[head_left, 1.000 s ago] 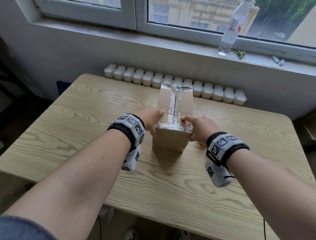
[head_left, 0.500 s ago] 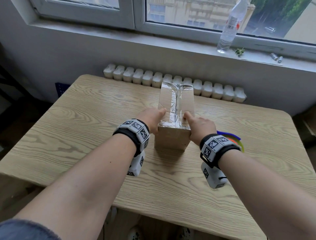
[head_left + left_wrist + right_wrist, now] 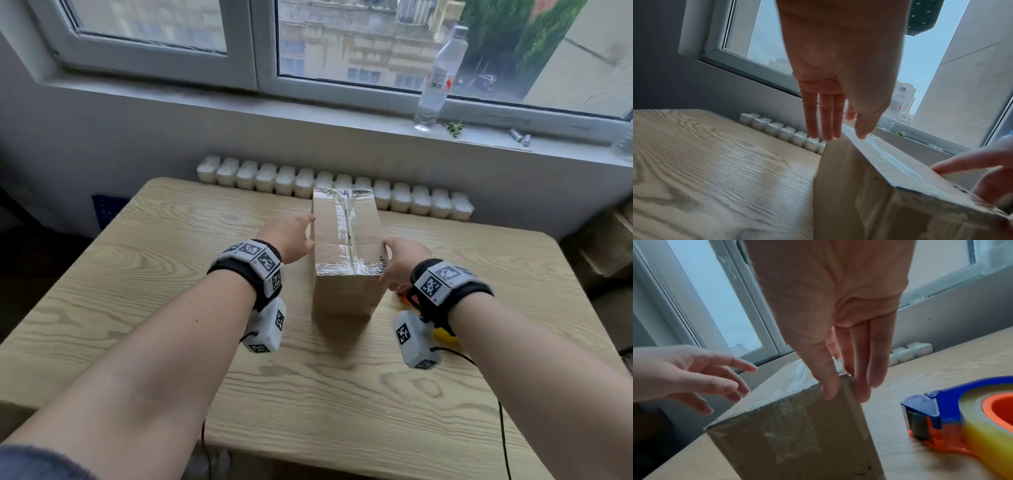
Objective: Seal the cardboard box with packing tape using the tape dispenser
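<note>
A tall cardboard box [image 3: 346, 291] stands upright mid-table, with shiny clear tape [image 3: 346, 222] along its top seam and across both top ends. My left hand [image 3: 310, 229] is at the box's upper left edge, fingers straight and slightly spread; in the left wrist view the fingertips [image 3: 827, 133] reach that edge. My right hand [image 3: 846, 394] touches the near right top corner, thumb on the taped near face, fingers [image 3: 877, 369] straight along the right side. The tape dispenser [image 3: 953, 415], blue and orange with a clear roll, lies on the table right of the box, in nobody's hand.
The wooden table [image 3: 137, 274] stands against a white radiator [image 3: 260, 174] under the window. A plastic bottle [image 3: 438, 78] and small bits sit on the sill. Brown cardboard [image 3: 613, 243] shows past the table's right edge. In the head view my right wrist hides most of the dispenser.
Both hands were pressing the tape at the box's near top edge. My left hand has slid farther along the left edge; my right hand has shifted to the near right corner.
</note>
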